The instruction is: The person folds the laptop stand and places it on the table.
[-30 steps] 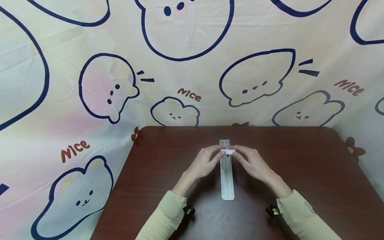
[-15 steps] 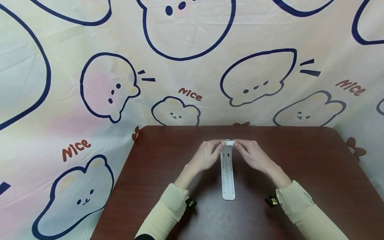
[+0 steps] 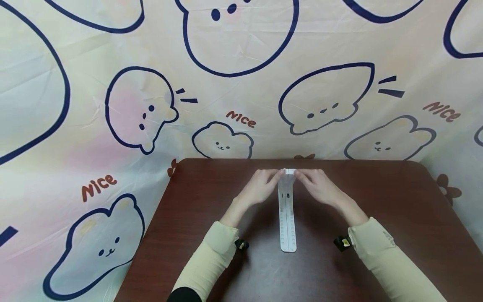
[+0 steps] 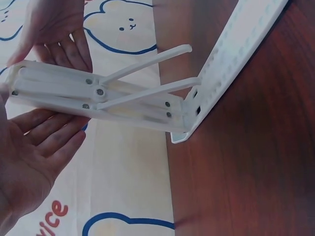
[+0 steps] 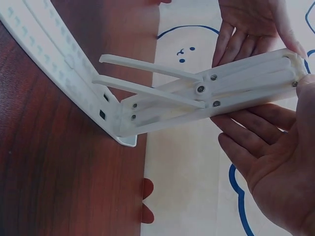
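Note:
A white folding laptop stand (image 3: 287,226) lies lengthwise on the table, its perforated base flat and its hinged far section (image 4: 133,105) raised at an angle. Two slim support arms (image 5: 147,91) stick out from that raised section, their free ends apart from the base. On its left edge, near the upper end, my left hand (image 3: 261,185) holds the section, thumb in front and fingers behind. Mirroring it on the right edge, my right hand (image 3: 318,186) grips the same end. In both wrist views the fingers (image 5: 256,135) lie partly hidden behind the panel.
The stand rests on a dark brown wooden table (image 3: 211,188). Behind the table's far edge hangs a pale cloth (image 3: 320,42) printed with cartoon outlines. Small black devices (image 3: 342,243) sit at the wrists beside light sleeves.
Both hands have moved upward and away together, swinging the stand's hinged section up from its base. The base has stayed in about the same place.

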### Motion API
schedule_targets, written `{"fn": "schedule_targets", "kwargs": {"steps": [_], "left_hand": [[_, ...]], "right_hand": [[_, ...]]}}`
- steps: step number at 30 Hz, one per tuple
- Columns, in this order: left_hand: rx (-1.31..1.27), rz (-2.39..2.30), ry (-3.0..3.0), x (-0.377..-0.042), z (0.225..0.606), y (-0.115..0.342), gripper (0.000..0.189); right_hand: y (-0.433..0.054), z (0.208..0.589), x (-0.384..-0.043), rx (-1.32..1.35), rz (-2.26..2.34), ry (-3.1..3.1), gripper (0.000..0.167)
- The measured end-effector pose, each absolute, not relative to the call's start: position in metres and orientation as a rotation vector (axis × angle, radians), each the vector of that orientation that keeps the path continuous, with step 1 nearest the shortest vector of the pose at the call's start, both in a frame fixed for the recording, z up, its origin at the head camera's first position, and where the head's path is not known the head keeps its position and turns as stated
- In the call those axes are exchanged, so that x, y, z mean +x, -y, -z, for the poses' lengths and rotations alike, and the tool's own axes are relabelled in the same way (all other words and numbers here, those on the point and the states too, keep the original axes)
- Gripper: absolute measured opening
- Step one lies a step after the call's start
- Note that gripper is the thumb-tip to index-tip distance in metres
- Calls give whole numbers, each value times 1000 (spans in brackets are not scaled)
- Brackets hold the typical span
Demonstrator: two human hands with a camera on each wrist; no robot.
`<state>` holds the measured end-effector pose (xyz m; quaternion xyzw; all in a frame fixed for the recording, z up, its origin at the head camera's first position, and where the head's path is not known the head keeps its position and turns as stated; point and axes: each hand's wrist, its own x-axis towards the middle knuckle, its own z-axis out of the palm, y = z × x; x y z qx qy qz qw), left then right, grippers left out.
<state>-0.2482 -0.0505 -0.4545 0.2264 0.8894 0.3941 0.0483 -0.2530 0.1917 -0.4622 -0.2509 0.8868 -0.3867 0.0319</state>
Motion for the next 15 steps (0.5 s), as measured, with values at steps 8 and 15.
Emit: {"fn": "schedule_targets", "kwargs": {"steps": [8,15], "left_hand": [[687,-1185,-2711,-257,453,49,62],[675,-1211,-2696,-261,452,50,65]], "right_hand": [[-193,460,-261,-764,1209,-2692,57],[-193,456,-265,-741,1233,-2672,58]]}}
